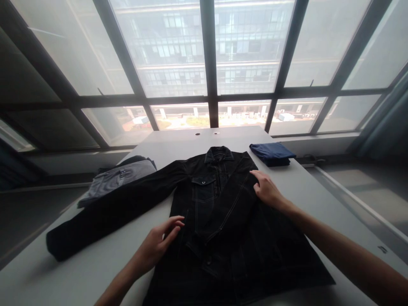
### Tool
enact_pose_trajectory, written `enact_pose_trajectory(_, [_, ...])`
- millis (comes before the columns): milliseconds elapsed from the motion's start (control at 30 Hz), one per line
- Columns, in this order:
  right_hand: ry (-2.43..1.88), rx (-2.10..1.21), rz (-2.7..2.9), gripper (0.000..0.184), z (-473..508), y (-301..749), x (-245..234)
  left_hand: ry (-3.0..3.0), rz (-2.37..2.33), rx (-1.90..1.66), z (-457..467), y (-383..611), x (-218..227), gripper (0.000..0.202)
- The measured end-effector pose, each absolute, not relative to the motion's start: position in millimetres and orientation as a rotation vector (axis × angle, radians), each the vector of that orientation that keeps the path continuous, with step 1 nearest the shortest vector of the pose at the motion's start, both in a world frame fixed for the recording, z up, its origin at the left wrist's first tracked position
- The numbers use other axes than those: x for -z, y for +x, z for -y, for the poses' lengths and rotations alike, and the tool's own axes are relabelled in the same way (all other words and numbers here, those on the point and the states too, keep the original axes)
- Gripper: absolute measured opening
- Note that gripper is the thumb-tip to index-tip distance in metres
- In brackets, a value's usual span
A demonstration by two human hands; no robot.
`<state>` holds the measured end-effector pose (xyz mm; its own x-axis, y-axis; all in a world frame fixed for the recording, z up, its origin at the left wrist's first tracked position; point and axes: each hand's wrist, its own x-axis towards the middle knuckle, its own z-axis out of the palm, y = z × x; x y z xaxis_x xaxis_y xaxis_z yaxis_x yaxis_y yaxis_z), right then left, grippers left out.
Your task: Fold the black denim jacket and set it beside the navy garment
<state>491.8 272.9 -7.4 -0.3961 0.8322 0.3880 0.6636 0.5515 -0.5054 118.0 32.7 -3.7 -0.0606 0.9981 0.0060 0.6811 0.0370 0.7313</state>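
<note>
A black denim jacket (pixel 204 221) with pale stitching lies front up on the white table (pixel 178 144), its collar (pixel 218 154) pointing toward the window. One sleeve (pixel 117 204) stretches out to the left, while the other sleeve (pixel 234 204) is folded diagonally across the front. My left hand (pixel 161 238) is at the jacket's left side, thumb and fingers apart and curved, holding nothing. At the right shoulder, my right hand (pixel 267 190) touches the folded sleeve's outer edge with fingers stretched out and thumb apart. Whether its fingertips press the cloth is unclear.
A pile of grey and dark folded clothes (pixel 121 176) lies at the left table edge, partly behind the outstretched sleeve. Folded blue clothes (pixel 272 153) sit at the back right. Large framed windows (pixel 210 63) rise beyond the table, and a curtain (pixel 382 110) hangs at right.
</note>
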Motion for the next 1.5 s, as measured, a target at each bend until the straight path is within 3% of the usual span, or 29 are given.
enact_pose_trajectory(133, [-1.666,-0.234,2.141,0.053,-330.2,534.8,29.3,1.669,-1.721,-0.650,-56.2,161.3,8.3,0.051])
enact_pose_trajectory(300, [-1.715,-0.323,2.099,0.034,-351.6,544.2,47.2,1.634,-1.643,-0.524,-84.1,190.8,17.3,0.066])
enact_pose_trajectory(500, [-1.701,-0.355,2.072,0.021,-358.5,548.5,57.1,1.455,-1.539,-0.612,-84.0,182.5,1.2,0.060])
enact_pose_trajectory(733, [-1.597,-0.330,2.098,0.022,-353.1,549.6,69.4,1.343,-1.665,-0.634,-62.3,158.5,-12.6,0.058])
enact_pose_trajectory(867, [-1.582,-0.288,2.063,0.027,-345.7,548.6,73.5,1.460,-1.671,-0.332,-58.7,160.5,-19.3,0.070])
enact_pose_trajectory(933, [-1.581,-0.273,2.058,0.030,-343.2,548.6,73.6,1.577,-1.650,-0.155,-67.6,164.7,-33.1,0.057])
enact_pose_trajectory(1033, [-1.581,-0.261,2.062,0.034,-340.8,548.4,72.3,1.771,-1.718,-0.049,-109.2,173.5,-59.5,0.038])
enact_pose_trajectory(1167, [-1.591,-0.249,2.064,0.030,-339.4,547.8,70.3,1.965,-1.831,-0.371,-218.1,198.7,-76.4,0.035])
enact_pose_trajectory(1267, [-1.609,-0.239,2.065,0.028,-339.2,547.7,69.0,1.903,-1.857,-0.673,-311.4,231.7,-67.3,0.028])
enact_pose_trajectory(1367, [-1.626,-0.222,2.073,0.029,-339.3,547.6,68.2,1.831,-1.882,-0.748,-386.6,269.0,-47.4,0.023])
enact_pose_trajectory(1500, [-1.626,-0.191,2.098,0.031,-338.5,547.5,67.3,1.677,-1.888,-0.825,-449.6,308.2,-18.5,0.039])
